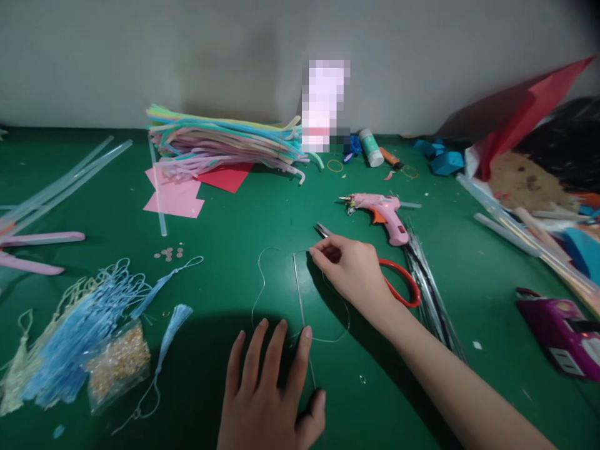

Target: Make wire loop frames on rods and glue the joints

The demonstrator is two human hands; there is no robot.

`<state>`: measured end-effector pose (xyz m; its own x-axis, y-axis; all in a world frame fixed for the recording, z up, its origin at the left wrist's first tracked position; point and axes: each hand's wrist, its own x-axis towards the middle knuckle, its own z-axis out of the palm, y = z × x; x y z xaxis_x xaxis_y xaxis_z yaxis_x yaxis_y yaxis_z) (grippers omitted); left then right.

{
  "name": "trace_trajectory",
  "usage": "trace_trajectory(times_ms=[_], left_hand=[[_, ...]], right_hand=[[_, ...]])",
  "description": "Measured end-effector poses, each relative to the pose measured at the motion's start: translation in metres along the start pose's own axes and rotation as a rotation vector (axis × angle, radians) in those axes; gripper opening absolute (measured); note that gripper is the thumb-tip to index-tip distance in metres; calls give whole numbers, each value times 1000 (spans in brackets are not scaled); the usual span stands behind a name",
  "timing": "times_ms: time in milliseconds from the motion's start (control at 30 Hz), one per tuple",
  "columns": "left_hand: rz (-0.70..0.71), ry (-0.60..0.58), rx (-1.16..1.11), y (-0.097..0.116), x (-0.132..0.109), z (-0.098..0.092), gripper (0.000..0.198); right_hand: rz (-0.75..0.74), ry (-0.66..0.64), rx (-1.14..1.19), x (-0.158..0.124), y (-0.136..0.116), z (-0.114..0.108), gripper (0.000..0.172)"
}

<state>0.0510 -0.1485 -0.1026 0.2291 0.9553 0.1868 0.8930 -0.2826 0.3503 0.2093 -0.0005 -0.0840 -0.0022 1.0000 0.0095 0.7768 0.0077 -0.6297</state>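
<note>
On the green table, my left hand (269, 397) lies palm down with its fingers spread, across a thin straight silvery wire (299, 284). A loose curve of thin clear thread (254, 300) runs around this wire, partly hidden under my left fingers. My right hand (351, 269) is closed in a pinch, its fingertips at the upper end of the thread. Beneath my right hand are red-handled scissors (410, 281), mostly covered, with the blade tips showing beyond it. A bundle of dark wires (426, 294) lies to the right of the scissors.
A pink glue gun (379, 209) lies beyond my right hand. Blue tassels (79, 337) and a bag of gold pieces (119, 362) sit at left. Pipe cleaners (225, 140) are stacked by the wall. At right is a purple device (557, 334).
</note>
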Motion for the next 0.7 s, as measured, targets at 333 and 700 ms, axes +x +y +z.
trace_trajectory(times_ms=[333,700], left_hand=[[-2,3,-20,-1,-1,0,50],[-19,14,-35,0,1,-1,51]], right_hand=[[-50,53,17,-3,6,8,12],[-126,108,17,-7,10,11,10]])
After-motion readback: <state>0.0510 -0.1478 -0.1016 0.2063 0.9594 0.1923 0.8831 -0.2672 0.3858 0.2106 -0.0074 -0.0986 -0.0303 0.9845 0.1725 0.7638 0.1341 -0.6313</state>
